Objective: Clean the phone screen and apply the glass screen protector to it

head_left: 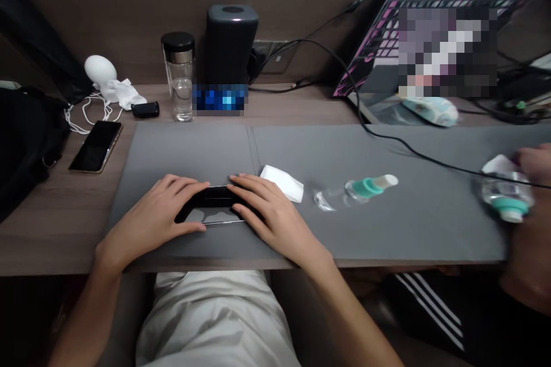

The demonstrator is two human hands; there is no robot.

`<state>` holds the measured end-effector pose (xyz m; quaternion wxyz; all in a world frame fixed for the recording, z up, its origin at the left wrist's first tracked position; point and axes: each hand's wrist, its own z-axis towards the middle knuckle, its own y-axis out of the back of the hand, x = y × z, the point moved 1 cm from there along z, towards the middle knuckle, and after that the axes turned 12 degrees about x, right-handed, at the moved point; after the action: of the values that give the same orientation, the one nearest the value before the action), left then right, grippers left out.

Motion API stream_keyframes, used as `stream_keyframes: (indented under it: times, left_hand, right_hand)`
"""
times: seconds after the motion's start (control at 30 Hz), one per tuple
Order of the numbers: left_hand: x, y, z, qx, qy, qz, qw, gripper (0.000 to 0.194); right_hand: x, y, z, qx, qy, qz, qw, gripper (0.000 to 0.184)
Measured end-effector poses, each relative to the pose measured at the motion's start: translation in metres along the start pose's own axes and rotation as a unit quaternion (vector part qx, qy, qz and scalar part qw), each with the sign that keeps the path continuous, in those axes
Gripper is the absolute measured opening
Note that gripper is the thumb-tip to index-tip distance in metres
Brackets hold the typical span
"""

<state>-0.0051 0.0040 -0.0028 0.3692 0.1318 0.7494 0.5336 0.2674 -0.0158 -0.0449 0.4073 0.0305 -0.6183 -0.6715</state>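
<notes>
Two ends of one glossy black object (217, 202) sit in your grip: your left hand (150, 215) curls around the end at 9 o'clock, thumb at the near edge and fingertips at the far one, and your right hand (278, 212) closes over the end at 3 o'clock. It is low over the gray mat (181, 143), close to the near edge of the table (38, 249); you cannot tell whether it opens or is one solid piece.

To handle it well, share the hold evenly and press lightly, as such a smooth surface would probably smudge and slip. Tip it away from your lap rather than toward it.

Taking the object as the clock's center, mind the side toward 3 o'clock. What looks like a folded white tissue (282, 183) lies just beside your right fingers, and beyond it a clear spray bottle (365, 189) appears to lie on its side. Farther out, a co-worker's hand (536, 163) is at a second bottle (508, 192), with a black cord (377, 133) crossing the mat. A glass tumbler (182, 86) stands between 11 and 12, a phone (95, 147) lies at 10, and a mouse (433, 111) is at 2.
</notes>
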Motion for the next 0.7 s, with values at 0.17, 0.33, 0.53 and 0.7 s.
stream_keyframes:
  times: [0.17, 0.33, 0.53, 0.7]
  left_hand:
    - [-0.002, 0.001, 0.001, 0.001, -0.021, 0.024, 0.999, 0.057]
    - [-0.002, 0.0, 0.002, -0.006, -0.034, 0.031, 0.999, 0.059]
    - [-0.002, -0.001, 0.004, -0.015, -0.024, 0.027, 0.999, 0.071]
    - [0.0, -0.005, 0.004, -0.02, -0.018, 0.01, 1.0, 0.077]
  right_hand:
    - [0.001, 0.002, -0.002, -0.042, 0.038, -0.038, 0.998, 0.03]
    - [0.003, 0.006, -0.004, -0.098, 0.094, -0.079, 0.988, 0.024]
    - [0.005, 0.007, -0.003, -0.038, 0.117, -0.064, 0.99, 0.037]
    - [0.015, 0.007, 0.001, 0.016, 0.14, -0.076, 0.987, 0.051]
